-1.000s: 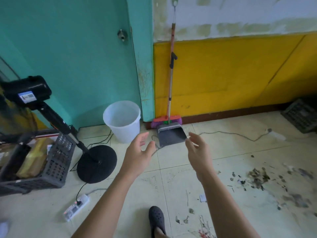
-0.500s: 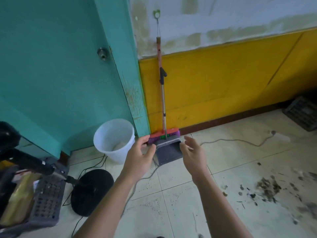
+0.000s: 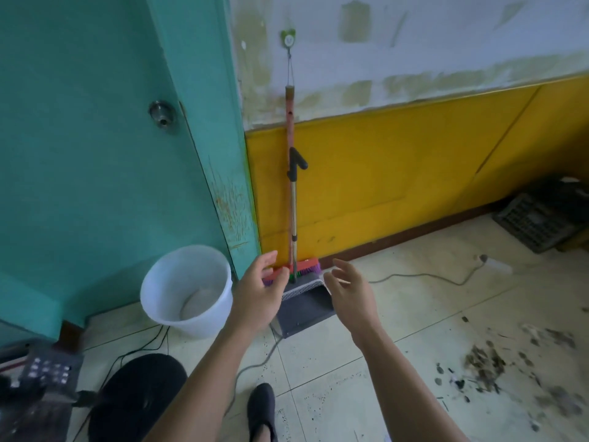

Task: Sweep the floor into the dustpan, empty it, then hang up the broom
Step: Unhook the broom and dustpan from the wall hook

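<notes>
A broom (image 3: pixel 290 199) with a red handle and purple-red bristles hangs by a string from a green wall hook (image 3: pixel 288 40) against the yellow wall. The grey dustpan (image 3: pixel 302 309), with a long metal handle and a white comb edge, stands in front of it on the floor. My left hand (image 3: pixel 259 293) and my right hand (image 3: pixel 349 293) reach forward on either side of the dustpan, fingers apart, holding nothing. A scatter of dark debris (image 3: pixel 484 366) lies on the tiles to the right.
A white plastic bucket (image 3: pixel 188 290) stands left of the broom by the teal door (image 3: pixel 95 138). A black fan base (image 3: pixel 137 398), cables and a basket sit at lower left. A dark crate (image 3: pixel 541 218) is at far right. My black shoe (image 3: pixel 261 411) is below.
I have stepped closer to the broom and dustpan, which now look larger and nearer. Both hands stay raised and open, closer to the dustpan's sides.
</notes>
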The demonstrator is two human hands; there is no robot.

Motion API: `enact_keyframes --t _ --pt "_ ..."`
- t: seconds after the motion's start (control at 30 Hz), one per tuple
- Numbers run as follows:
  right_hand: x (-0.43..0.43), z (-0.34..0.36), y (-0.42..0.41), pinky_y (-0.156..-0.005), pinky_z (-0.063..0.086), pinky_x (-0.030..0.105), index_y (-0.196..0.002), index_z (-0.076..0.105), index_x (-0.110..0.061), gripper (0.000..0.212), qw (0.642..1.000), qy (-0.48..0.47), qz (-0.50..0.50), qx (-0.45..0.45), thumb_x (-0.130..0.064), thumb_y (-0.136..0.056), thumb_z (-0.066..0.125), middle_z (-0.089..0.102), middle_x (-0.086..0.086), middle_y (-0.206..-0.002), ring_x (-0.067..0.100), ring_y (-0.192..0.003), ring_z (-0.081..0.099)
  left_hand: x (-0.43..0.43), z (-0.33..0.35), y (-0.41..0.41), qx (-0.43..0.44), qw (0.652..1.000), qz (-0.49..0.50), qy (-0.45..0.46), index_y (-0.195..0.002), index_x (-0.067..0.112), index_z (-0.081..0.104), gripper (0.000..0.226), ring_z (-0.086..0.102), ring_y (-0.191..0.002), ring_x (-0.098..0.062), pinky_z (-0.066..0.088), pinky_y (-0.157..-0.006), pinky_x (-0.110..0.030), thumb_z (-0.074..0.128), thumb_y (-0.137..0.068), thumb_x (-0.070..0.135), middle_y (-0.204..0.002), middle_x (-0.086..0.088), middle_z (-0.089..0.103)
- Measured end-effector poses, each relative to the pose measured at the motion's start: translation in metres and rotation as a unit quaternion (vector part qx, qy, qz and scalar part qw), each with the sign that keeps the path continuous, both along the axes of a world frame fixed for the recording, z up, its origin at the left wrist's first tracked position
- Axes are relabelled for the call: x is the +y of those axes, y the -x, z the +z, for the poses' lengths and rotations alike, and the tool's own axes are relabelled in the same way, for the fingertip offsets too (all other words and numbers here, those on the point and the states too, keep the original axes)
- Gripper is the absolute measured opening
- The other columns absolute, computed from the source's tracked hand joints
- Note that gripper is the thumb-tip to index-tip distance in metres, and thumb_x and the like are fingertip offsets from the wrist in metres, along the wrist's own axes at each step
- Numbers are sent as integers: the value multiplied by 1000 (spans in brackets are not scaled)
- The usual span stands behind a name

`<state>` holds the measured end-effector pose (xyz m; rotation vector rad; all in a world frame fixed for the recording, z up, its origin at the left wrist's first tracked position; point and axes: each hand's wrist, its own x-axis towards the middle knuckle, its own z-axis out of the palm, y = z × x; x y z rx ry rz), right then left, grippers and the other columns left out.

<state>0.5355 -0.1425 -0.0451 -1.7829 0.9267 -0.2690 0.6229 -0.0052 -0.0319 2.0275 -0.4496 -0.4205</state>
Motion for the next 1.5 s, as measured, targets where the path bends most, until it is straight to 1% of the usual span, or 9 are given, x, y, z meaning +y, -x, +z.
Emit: enact_keyframes --t 0.07,0.17,0.3,0.4,0.6,1.03,1.13,1.3,1.5 --pt "-3 -3 -28 -77 52 26 -135 49 -23 41 1000 3 -1 10 -32 -95 53 63 -2 -123 12 -102 61 -3 -4 -31 -1 1000 -3 1 -139 25 45 44 50 -118 -4 36 -94 -22 53 -97 36 -139 12 50" --pt "-8 1 -69 -69 48 18 -134 51 -21 40 1000 10 -3 17 -30 -95 53 65 -5 -117 8 -98 61 -6 -1 -72 5 1000 -8 3 -138 24 45 44 51 -119 -6 38 -96 -25 52 -97 38 -138 11 51" --pt "-19 7 -126 -92 51 36 -135 50 -23 42 999 24 -20 14 -32 -95 53 64 -2 -121 13 -106 61 -16 5 -133 21 999 -18 29 -137 20 47 42 50 -120 -9 38 -98 -26 53 -97 32 -138 7 51" --pt "-28 9 -146 -92 50 36 -135 51 -22 41 999 27 -37 5 -32 -95 53 63 -1 -122 14 -106 60 -29 11 -160 19 999 -30 36 -137 21 46 42 49 -121 -9 37 -97 -25 52 -98 32 -138 7 50" --pt "-57 24 -180 -81 45 23 -134 50 -21 38 997 21 -62 -36 -31 -97 51 61 -3 -123 12 -107 58 -63 23 -199 6 998 -51 42 -137 24 46 42 49 -119 -6 38 -96 -25 52 -97 36 -137 10 50" --pt "-164 57 -278 -66 42 8 -129 56 -18 35 992 33 16 -119 -32 -97 51 61 -6 -120 2 -95 58 -172 70 -280 -49 998 8 48 -133 23 51 41 53 -111 -4 40 -92 -24 55 -96 38 -129 13 55" --pt "-193 64 -299 -78 45 15 -125 58 -17 33 989 37 38 -138 -33 -97 51 62 -7 -114 7 -102 58 -201 84 -297 -55 996 36 63 -129 25 53 36 53 -110 -3 42 -97 -27 56 -95 38 -124 14 56" --pt "-226 81 -340 -71 44 12 -119 61 -17 30 984 38 90 -148 -32 -96 52 64 -11 -103 3 -93 59 -234 102 -322 -63 992 75 82 -129 24 54 35 53 -104 1 42 -95 -24 56 -96 36 -119 16 57" --pt "-238 105 -384 -82 54 29 -114 64 -18 25 975 -38 128 -177 -28 -92 57 69 -6 -101 11 -95 65 -258 109 -341 -59 988 107 92 -123 25 58 27 59 -102 -6 51 -95 -38 51 -99 34 -105 20 59"
